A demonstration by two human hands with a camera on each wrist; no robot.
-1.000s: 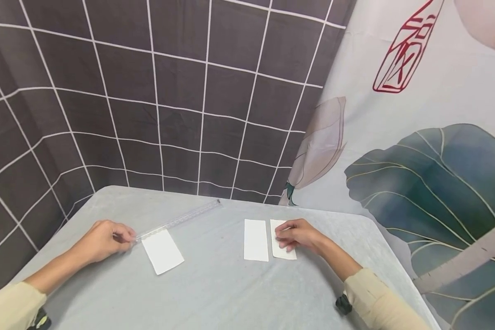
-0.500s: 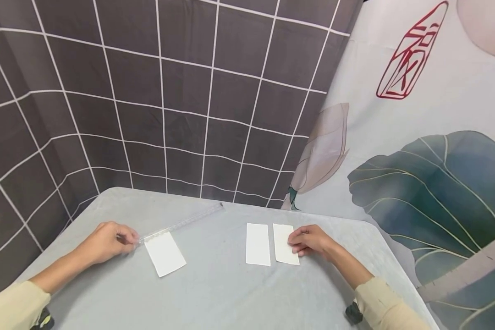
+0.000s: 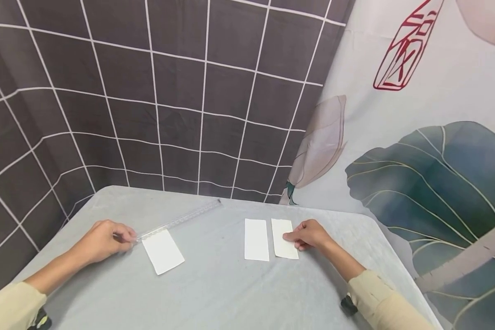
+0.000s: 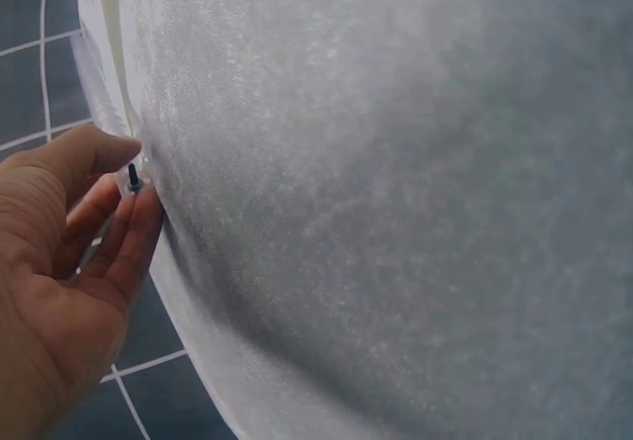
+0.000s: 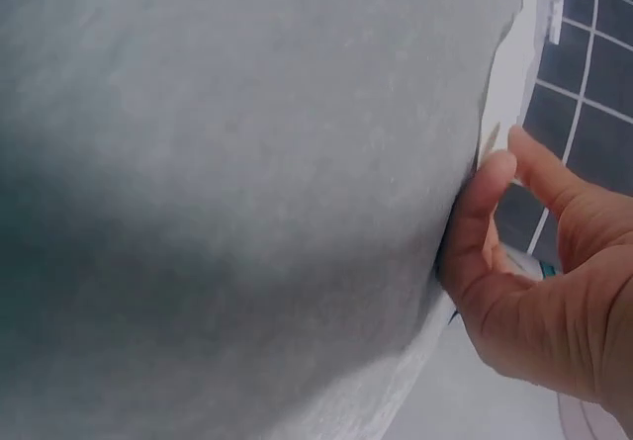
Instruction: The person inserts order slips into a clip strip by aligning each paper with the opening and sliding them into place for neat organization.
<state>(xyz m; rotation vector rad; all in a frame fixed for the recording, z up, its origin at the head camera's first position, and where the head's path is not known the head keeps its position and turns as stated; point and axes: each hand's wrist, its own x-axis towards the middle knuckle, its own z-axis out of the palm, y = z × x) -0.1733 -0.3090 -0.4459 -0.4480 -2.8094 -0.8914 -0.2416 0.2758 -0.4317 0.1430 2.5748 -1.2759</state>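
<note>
In the head view, my left hand (image 3: 109,240) pinches the near end of a clear plastic ruler (image 3: 189,215) between thumb and fingers. The ruler slants away to the right, along the top edge of a white paper card (image 3: 163,252). In the left wrist view, a small dark piece (image 4: 134,177) shows between the left fingertips. My right hand (image 3: 311,234) pinches the right edge of an off-white paper card (image 3: 281,229). To that card's left, with a narrow gap between, lies another white paper card (image 3: 256,240).
A pale grey cloth covers the table (image 3: 214,293). Behind the table hangs a dark grey curtain (image 3: 181,128) with a white grid. A pale curtain (image 3: 379,119) with leaf prints hangs along the right side.
My right hand has slid right, from over the off-white card to its right edge, and now pinches it there. My left hand keeps its hold on the ruler.
</note>
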